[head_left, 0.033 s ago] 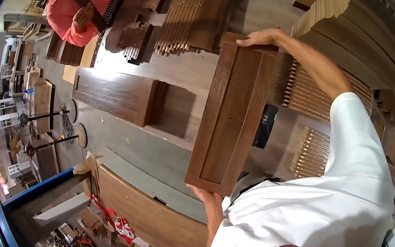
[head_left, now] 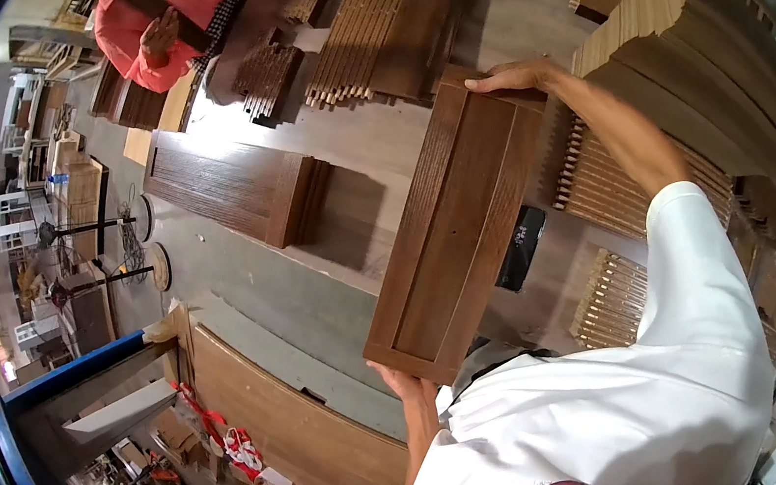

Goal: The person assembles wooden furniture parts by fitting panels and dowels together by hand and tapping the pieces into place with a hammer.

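A long brown cabinet door (head_left: 451, 234), with a raised frame around a recessed panel, slants across the middle in front of my white shirt. My right hand (head_left: 512, 78) grips its far end, thumb on the face and fingers hidden beneath. At the near end, my left hand (head_left: 406, 384) clasps the lower edge, its fingertips mostly hidden by the door. A small dark mark shows near the panel's centre. Beyond the door to the left lies a stack of similar brown doors (head_left: 231, 185).
Bundles of brown slats (head_left: 360, 43) lie at the far side; more slats (head_left: 609, 299) lie at right beside tall stacked boards (head_left: 689, 51). A black case (head_left: 520, 249) sits just right of the door. A co-worker in a red top (head_left: 122, 42) holds a dark board. Two stand fans (head_left: 122, 220) are at left.
The co-worker's dark board and hand have shifted slightly. My hands and the cabinet door look almost still.
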Tool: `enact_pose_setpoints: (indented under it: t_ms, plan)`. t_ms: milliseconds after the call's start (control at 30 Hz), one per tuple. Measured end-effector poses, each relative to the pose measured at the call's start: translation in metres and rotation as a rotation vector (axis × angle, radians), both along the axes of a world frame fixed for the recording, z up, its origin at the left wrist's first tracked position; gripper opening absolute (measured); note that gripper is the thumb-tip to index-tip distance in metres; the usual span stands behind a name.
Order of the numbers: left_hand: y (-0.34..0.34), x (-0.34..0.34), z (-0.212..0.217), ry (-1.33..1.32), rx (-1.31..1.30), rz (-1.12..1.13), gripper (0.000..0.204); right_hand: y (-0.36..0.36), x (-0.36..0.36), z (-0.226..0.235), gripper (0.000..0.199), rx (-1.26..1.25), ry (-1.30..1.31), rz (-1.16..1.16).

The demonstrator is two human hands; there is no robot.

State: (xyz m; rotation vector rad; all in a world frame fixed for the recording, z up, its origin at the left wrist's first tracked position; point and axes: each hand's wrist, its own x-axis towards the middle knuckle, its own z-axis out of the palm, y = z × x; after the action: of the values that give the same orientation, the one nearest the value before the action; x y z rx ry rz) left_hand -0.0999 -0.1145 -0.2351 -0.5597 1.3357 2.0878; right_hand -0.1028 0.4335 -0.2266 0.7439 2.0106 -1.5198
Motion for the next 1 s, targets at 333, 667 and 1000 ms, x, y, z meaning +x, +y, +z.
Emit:
enact_pose_setpoints:
  t_ms: [333,667,1000]
  plan:
    - [-0.056,-0.077,-0.002,-0.074,-0.107,-0.159,0.074,-0.087,0.037,0.013,0.078,1.27,0.537,-0.361]
    - [-0.014,-0.158,-0.031,0.106,-0.116,-1.37,0.083,-0.501,0.109,0.016,0.083,-0.076,0.216,-1.031]
    - [-0.007,-0.148,0.007,-0.017,-0.179,-1.508,0.098,-0.549,0.088,-0.034,0.087,-0.53,0.527,-1.581]
